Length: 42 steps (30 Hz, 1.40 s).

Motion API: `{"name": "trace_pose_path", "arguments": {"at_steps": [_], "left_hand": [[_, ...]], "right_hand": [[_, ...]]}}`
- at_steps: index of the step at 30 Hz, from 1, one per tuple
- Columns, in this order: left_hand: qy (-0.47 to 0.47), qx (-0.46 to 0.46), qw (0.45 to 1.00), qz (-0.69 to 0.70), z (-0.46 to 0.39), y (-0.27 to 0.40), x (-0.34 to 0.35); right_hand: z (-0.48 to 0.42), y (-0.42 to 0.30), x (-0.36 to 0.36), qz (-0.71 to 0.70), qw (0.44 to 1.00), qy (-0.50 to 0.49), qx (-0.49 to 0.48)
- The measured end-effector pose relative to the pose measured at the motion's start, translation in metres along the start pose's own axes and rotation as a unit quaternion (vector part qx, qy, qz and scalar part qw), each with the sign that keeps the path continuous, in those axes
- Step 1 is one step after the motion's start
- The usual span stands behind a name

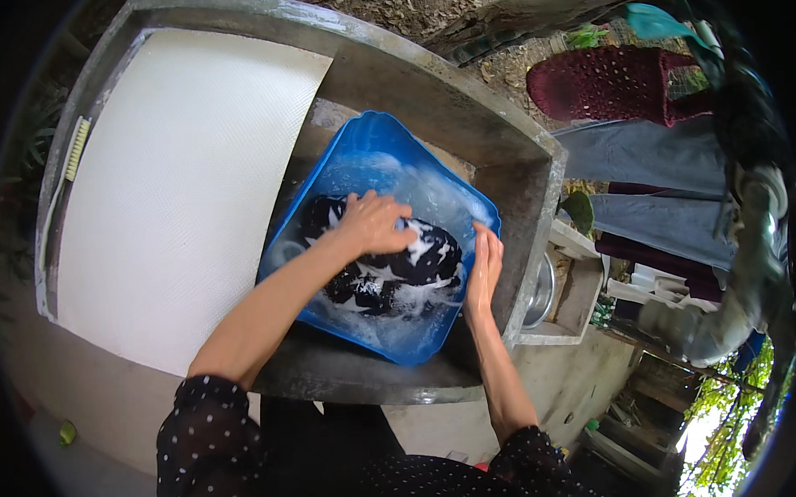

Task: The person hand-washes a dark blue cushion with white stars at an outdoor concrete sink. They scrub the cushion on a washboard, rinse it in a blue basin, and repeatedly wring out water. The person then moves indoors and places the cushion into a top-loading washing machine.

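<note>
A blue plastic tub (384, 134) of soapy water sits tilted in the concrete basin before me. In it lies a wet black garment with white star shapes (431, 250), bunched up and flecked with foam. My left hand (377, 226) is over the garment's upper part, fingers spread and bent, slightly blurred. At the tub's right side, my right hand (485, 265) rests along the rim with its fingers straight and together. Its thumb is hidden, so whether it grips the rim is unclear.
A white textured washboard slab (192, 190) fills the basin's left part. On the left ledge lies a scrub brush (76, 151). The concrete wall (556, 157) encloses the tub. Beyond it are a metal bowl (541, 296), hanging grey trousers (644, 154) and a maroon knitted bag (603, 87).
</note>
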<state>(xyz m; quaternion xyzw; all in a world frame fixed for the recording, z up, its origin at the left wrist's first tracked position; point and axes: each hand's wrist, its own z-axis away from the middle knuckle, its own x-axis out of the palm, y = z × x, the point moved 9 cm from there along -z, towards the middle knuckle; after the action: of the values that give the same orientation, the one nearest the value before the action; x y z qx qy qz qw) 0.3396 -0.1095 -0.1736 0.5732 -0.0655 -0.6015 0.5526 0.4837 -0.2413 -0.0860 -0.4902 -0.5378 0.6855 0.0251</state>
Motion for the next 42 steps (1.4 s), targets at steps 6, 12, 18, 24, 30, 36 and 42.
{"name": "trace_pose_path", "arguments": {"at_steps": [6,12,18,24,30,36,42], "left_hand": [[0.197,0.073,0.978,-0.006,0.084,0.02,-0.013],[0.237,0.107,0.956,-0.134,0.093,-0.001,0.019],[0.26,0.12,0.951,-0.117,0.049,-0.025,0.038],[-0.186,-0.017,0.979,-0.079,-0.004,-0.054,0.094],[-0.087,-0.147,0.969,0.18,-0.04,-0.071,0.121],[-0.093,-0.168,0.972,0.136,-0.065,-0.077,0.084],[-0.139,-0.156,0.974,0.09,-0.09,-0.075,0.059]], "right_hand": [[0.041,0.025,0.078,0.157,0.978,-0.132,-0.032],[0.091,0.039,0.102,0.321,0.939,-0.114,-0.054],[0.046,0.057,0.129,0.306,0.941,-0.119,-0.082],[0.028,0.138,0.14,0.324,0.94,-0.097,-0.05],[-0.007,0.17,0.137,0.376,0.885,-0.271,0.042],[-0.041,0.154,0.146,0.377,0.882,-0.27,0.088],[-0.07,0.131,0.144,0.345,0.89,-0.255,0.152]]}}
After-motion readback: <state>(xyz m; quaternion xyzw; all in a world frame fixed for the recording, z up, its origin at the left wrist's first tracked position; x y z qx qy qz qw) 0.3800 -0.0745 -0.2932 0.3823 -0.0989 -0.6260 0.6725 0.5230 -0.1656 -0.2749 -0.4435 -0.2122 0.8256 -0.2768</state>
